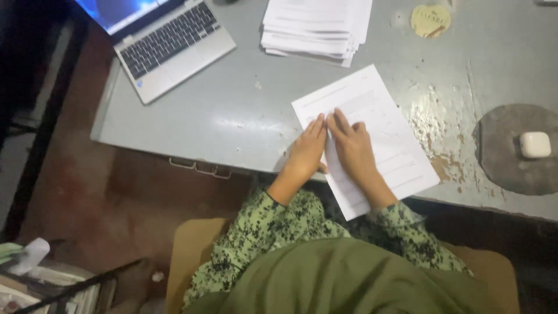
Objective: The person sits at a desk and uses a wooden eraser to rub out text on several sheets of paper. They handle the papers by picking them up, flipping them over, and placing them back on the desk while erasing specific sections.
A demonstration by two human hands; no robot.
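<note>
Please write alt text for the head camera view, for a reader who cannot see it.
Seen from above, a person's left hand and right hand press flat, side by side, on a printed sheet of paper on a worn grey desk. Beyond lie a paper stack, an open laptop and a small white case.

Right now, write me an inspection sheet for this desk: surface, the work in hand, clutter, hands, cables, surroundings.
Surface: grey metal desk, paint worn and flaked toward the right side, drawer handle under the front edge.
Job's things: one printed paper sheet lying askew, its lower corner hanging over the front edge.
Clutter: stack of papers at the back; open laptop back left, screen lit; small white case on a round dark mat; round yellowish sticker.
Hands: left hand and right hand side by side, palms flat on the sheet, fingers extended, gripping nothing.
Cables: nothing seen.
Surroundings: reddish floor, wooden seat, papers and oddments at lower left.
</note>
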